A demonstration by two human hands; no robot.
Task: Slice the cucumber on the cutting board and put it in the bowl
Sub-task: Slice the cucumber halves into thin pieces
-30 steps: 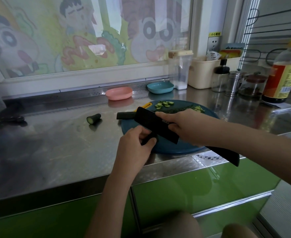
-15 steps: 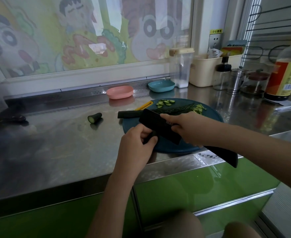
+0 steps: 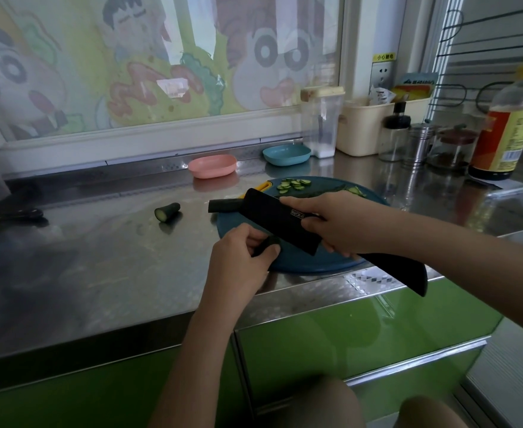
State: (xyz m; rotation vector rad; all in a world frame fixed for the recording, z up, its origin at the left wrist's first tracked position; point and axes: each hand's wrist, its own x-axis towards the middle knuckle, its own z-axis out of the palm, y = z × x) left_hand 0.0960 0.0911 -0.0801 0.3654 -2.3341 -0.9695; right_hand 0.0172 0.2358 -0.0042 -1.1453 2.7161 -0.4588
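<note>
A round blue cutting board (image 3: pixel 288 264) lies on the steel counter. Thin cucumber slices (image 3: pixel 291 184) are heaped on its far side, and more cucumber (image 3: pixel 357 190) lies behind my right hand. A dark cucumber length (image 3: pixel 224 206) rests at the board's left edge. My right hand (image 3: pixel 331 222) grips a black knife (image 3: pixel 280 219), the blade tilted over the board. My left hand (image 3: pixel 238 257) pinches a small dark cucumber piece (image 3: pixel 266 244) beside the blade's near corner. A pink bowl (image 3: pixel 212 165) and a blue bowl (image 3: pixel 286 154) stand behind the board.
A cut cucumber end (image 3: pixel 167 212) lies on the counter (image 3: pixel 99 257) left of the board. At the back right stand a clear container (image 3: pixel 322 125), a cream bin (image 3: pixel 362 128), jars (image 3: pixel 417 146) and a sauce bottle (image 3: pixel 507 125). A dark object (image 3: pixel 22 214) sits far left.
Both hands keep the same hold and stay almost still over the board's near side. The knife and the pinched piece have barely shifted.
</note>
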